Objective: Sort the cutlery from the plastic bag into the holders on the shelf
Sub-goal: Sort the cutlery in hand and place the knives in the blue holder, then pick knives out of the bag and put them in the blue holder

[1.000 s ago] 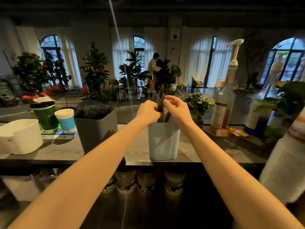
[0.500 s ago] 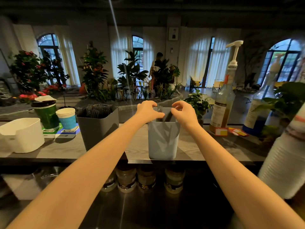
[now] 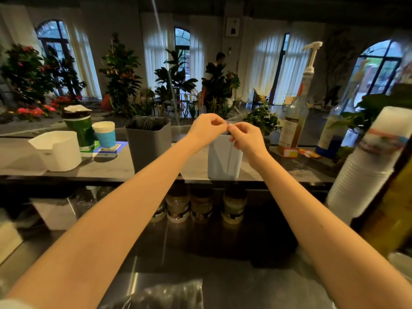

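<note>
A light blue holder (image 3: 223, 161) stands on the grey shelf (image 3: 107, 172). My left hand (image 3: 206, 128) and my right hand (image 3: 244, 137) hover at its mouth, fingertips pinched together and almost touching each other. No cutlery shows between the fingers; the inside of the blue holder is hidden by my hands. To the left, a dark grey holder (image 3: 148, 148) is full of black cutlery (image 3: 147, 122). The clear plastic bag (image 3: 165, 295) lies on the steel counter at the bottom edge.
On the shelf's left are a white container (image 3: 58, 150), a green cup (image 3: 80, 128) and a blue paper cup (image 3: 104, 134). Pump bottles (image 3: 296, 117) stand to the right, next to a stack of white cups (image 3: 365, 166). Jars (image 3: 200, 206) sit under the shelf.
My hands held dark cutlery upright above the blue holder, then lowered it inside. Now the fingers have closed together over the mouth and the cutlery is out of sight.
</note>
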{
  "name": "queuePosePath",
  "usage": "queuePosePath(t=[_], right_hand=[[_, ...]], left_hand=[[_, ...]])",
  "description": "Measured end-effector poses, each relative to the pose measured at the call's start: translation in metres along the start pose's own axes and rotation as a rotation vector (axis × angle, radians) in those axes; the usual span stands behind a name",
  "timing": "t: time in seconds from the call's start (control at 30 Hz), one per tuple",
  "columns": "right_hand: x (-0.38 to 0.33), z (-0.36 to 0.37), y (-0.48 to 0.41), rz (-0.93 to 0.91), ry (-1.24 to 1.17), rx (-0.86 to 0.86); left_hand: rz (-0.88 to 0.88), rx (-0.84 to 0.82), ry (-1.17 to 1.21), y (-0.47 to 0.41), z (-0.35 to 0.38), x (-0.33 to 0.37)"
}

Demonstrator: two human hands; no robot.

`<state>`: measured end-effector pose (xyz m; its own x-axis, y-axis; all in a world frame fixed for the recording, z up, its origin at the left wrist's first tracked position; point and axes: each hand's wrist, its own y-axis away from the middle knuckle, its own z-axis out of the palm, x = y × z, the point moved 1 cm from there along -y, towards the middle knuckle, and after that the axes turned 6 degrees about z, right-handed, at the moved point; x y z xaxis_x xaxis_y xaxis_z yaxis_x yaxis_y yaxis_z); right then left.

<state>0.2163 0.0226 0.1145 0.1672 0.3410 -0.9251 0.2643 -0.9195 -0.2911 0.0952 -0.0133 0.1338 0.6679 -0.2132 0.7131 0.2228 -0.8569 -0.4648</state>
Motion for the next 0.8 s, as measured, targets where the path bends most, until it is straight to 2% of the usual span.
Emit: queuePosePath(t=[0.13, 0.3, 0.43, 0.57, 0.63, 0.73, 0.8], right_hand=[[0.005, 0.012, 0.056, 0.111, -0.044, -0.015], [0.051, 0.036, 0.143, 0.285, -0.126, -0.119], [0.105, 0.060, 0.228, 0.471, -0.154, -0.204], [0.155, 0.074, 0.325, 0.612, -0.225, -0.339], [0.180, 0.079, 0.361, 0.730, -0.213, -0.373], [0.210, 0.084, 0.390, 0.863, -0.091, -0.423], [0.223, 0.085, 0.398, 0.919, -0.032, -0.406]], left_hand=[[-0.008, -0.060, 0.021, 0.056, -0.008, 0.007], [-0.248, -0.154, 0.133, 0.149, -0.003, -0.021], [-0.455, -0.160, 0.242, 0.236, 0.003, -0.058], [-0.633, -0.179, 0.448, 0.337, 0.007, -0.081], [-0.737, -0.334, 0.481, 0.381, 0.015, -0.089], [-0.921, -0.634, 0.358, 0.422, 0.039, -0.109], [-0.917, -0.646, 0.272, 0.433, 0.054, -0.128]])
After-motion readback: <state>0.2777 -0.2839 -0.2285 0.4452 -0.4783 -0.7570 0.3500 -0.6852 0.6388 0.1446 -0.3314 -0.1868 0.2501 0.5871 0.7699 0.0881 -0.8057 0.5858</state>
